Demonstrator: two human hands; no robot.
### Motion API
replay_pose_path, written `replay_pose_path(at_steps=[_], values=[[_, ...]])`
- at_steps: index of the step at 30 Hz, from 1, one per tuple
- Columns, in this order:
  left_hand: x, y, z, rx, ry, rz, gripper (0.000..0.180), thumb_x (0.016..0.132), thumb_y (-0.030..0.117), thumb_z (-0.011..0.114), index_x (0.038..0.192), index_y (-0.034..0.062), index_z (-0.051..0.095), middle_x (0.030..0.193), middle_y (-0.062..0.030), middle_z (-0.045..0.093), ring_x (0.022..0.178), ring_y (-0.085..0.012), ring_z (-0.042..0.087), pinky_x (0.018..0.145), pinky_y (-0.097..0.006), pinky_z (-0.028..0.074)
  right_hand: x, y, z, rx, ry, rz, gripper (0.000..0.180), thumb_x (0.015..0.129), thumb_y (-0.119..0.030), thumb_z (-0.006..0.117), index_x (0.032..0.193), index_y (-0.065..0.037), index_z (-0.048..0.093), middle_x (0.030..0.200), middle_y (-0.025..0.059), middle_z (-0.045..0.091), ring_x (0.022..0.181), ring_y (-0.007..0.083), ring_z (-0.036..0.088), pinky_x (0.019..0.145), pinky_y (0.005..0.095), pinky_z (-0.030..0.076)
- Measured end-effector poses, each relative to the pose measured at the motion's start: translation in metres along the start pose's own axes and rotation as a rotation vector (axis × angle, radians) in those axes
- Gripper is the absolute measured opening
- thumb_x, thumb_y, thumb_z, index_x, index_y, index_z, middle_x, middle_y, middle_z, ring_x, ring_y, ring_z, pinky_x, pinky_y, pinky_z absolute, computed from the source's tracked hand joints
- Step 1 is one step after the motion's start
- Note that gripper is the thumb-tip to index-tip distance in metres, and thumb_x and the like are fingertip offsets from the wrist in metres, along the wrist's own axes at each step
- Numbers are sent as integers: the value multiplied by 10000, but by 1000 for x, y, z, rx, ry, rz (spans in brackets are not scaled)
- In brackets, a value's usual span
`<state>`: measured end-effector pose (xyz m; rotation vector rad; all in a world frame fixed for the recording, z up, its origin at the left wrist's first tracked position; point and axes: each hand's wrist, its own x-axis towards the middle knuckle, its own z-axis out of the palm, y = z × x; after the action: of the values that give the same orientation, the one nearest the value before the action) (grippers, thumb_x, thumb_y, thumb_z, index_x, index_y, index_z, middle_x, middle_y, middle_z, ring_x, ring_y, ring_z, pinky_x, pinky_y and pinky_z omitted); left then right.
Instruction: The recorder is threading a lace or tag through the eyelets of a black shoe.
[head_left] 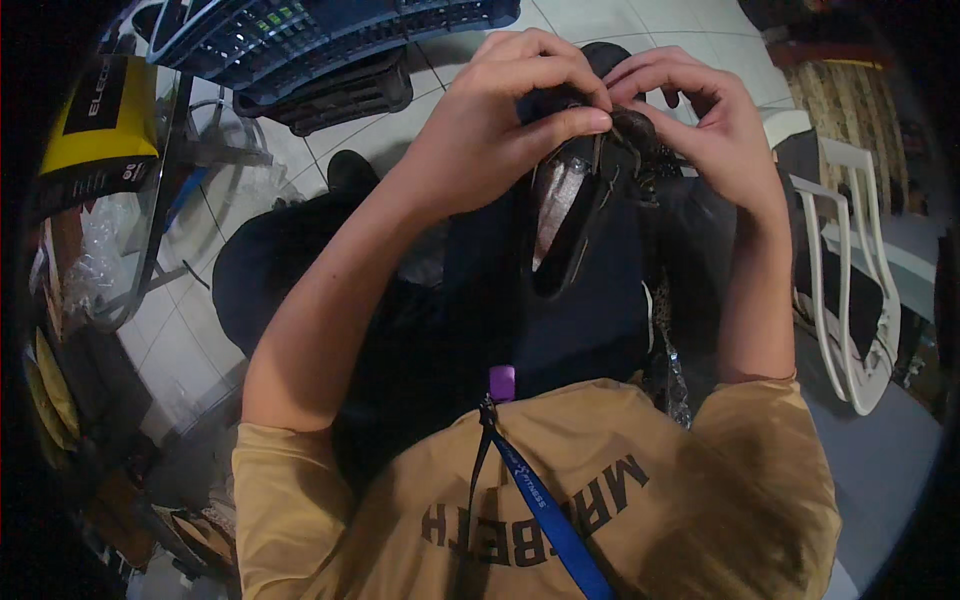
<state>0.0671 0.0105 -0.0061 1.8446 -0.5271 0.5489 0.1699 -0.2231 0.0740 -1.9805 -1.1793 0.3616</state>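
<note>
A black shoe [560, 220] with a shiny silver-grey inside rests over my dark-clothed lap, its opening toward me. Thin brownish shoelaces [598, 158] hang in loops at its far end. My left hand [520, 105] is closed there, thumb and forefinger pinching at the lace. Close beside it, my right hand [700, 120] also pinches with thumb and forefinger, almost touching the left fingertips. The exact bit of lace between the fingers is too small and dark to see well.
Blue plastic basket [330, 50] stands at the far left above a black crate [330, 95]. A yellow and black box [105, 125] sits on a glass table at the left. A white plastic chair [850, 260] is at the right. Around my neck hangs a blue lanyard [550, 515].
</note>
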Motion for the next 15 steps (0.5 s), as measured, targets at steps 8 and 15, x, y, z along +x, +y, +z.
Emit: replay_pose_path(at_steps=[8,15], values=[[0,1,1,34,24,17,166,956,150,849,1073,56,779,1140,-62,745,1164,-242,673,1092,-385,450,-32,-11,3,-398,653,-170,374,869,-54,876,1231,-41,783,1068,78,777,925,170,678,819,318,514],[-5,3,13,-52,61,-92,158,960,125,835,1076,47,763,1160,-73,736,1194,-234,656,1098,-380,444,-47,-36,49,-587,250,-275,413,739,-111,949,1142,-124,860,979,51,682,884,258,645,761,374,539]])
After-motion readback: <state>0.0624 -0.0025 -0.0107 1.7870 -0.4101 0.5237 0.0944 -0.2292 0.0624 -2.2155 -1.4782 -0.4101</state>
